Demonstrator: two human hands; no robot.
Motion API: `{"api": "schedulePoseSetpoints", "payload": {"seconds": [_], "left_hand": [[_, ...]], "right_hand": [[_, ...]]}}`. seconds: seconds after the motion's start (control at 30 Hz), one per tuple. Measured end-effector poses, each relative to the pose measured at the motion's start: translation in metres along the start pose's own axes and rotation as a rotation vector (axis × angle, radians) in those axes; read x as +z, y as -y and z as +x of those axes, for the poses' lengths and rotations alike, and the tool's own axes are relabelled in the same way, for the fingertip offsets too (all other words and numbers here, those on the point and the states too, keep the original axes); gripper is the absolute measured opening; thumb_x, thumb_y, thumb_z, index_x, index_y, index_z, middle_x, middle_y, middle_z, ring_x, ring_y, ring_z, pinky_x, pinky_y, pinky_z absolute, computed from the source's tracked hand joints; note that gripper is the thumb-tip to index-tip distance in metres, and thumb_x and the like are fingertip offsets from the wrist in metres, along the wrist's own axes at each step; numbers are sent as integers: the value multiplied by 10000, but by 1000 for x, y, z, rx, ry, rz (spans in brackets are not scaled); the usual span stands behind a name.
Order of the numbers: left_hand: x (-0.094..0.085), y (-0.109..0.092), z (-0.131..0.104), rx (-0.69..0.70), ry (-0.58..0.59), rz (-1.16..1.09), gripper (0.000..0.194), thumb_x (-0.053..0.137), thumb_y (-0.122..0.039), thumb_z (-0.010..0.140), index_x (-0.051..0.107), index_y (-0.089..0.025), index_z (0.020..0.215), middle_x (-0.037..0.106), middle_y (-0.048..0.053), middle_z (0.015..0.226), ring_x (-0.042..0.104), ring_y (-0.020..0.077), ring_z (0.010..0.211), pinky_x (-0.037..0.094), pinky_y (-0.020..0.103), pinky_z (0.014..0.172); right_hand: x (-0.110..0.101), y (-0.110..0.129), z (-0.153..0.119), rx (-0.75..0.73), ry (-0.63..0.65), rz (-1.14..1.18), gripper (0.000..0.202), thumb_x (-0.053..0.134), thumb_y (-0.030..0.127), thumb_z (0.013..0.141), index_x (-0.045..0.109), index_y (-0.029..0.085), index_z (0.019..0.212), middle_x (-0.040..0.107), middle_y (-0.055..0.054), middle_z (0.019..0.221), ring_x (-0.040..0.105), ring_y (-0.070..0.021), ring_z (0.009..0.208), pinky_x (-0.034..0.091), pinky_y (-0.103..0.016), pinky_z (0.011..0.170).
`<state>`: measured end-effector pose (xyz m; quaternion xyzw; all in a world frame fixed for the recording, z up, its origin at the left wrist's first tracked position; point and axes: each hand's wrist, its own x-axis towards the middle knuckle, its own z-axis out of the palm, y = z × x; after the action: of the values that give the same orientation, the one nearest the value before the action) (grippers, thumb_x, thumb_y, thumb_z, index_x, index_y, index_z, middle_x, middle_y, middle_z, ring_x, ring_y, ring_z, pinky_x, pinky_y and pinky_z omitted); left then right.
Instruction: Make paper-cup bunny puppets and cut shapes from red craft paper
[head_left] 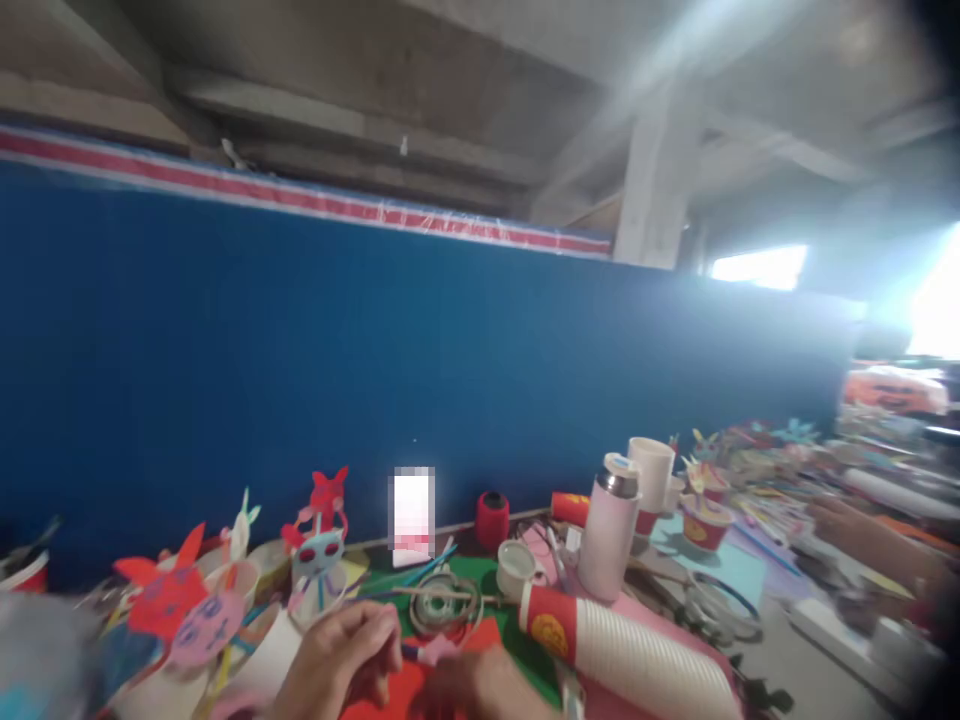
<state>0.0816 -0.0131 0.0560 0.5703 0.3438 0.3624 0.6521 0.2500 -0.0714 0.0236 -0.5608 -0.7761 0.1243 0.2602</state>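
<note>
My left hand (341, 655) is low in the head view, its fingers curled inward over red paper (390, 698). What it may hold is hidden. My right hand (487, 685) lies close to its right, smeared by motion, with its fingers out of sight. In the gap between the hands shows a small pink cut-out piece (439, 650) with a dark purple end on its left. Just beyond them sits a roll of clear tape (444, 602) on a green sheet (499, 625).
Paper cups with red and pink animal cut-outs (169, 600) crowd the left. A lit phone (413, 515) leans at the blue partition (420, 350). To the right are a red round container (492, 520), a pink thermos (609, 530) and a lying stack of paper cups (637, 650).
</note>
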Motion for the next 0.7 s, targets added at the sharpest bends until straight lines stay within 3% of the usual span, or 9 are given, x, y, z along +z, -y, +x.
{"api": "schedulePoseSetpoints", "payload": {"seconds": [0.07, 0.13, 0.2, 0.37, 0.57, 0.7], "left_hand": [[6, 1, -2, -26, 52, 9, 271, 585, -385, 680, 583, -139, 568, 580, 17, 563, 473, 94, 456, 380, 200, 461], [10, 5, -2, -69, 61, -1, 256, 570, -370, 693, 599, -131, 607, 584, 17, 566, 460, 88, 447, 371, 201, 457], [12, 9, 0, -88, 84, 8, 260, 559, -368, 706, 601, -127, 617, 581, 12, 571, 456, 84, 451, 369, 202, 470], [15, 17, 3, -44, 111, 102, 318, 544, -392, 722, 568, -129, 545, 496, -26, 473, 420, 76, 427, 329, 192, 448], [16, 21, 0, -82, 123, 122, 295, 521, -373, 735, 564, -130, 573, 418, -55, 433, 356, 67, 382, 280, 193, 403], [15, 20, -3, -77, 139, 72, 288, 464, -326, 744, 561, -131, 556, 447, -36, 421, 376, 81, 368, 286, 206, 398]], "right_hand": [[6, 3, 0, 44, -82, 101, 200, 390, 184, 895, 572, 170, 976, 609, -38, 893, 564, -151, 794, 458, -278, 701], [6, 4, 1, 117, -264, 338, 169, 452, 190, 860, 576, 182, 975, 608, -25, 851, 554, -134, 710, 444, -236, 615], [5, 3, 2, 129, -314, 494, 234, 555, 204, 795, 563, 199, 1029, 600, -18, 840, 545, -133, 698, 430, -220, 583], [8, 7, 1, 77, -351, 544, 354, 626, 234, 738, 547, 251, 1083, 565, -18, 884, 531, -139, 748, 429, -235, 637], [9, 9, 2, -74, -399, 513, 199, 597, 224, 761, 617, 208, 958, 579, -25, 784, 527, -151, 732, 434, -264, 681], [8, 12, 2, -49, -390, 511, 150, 586, 227, 773, 635, 200, 912, 594, -28, 769, 521, -144, 692, 425, -250, 628]]}}
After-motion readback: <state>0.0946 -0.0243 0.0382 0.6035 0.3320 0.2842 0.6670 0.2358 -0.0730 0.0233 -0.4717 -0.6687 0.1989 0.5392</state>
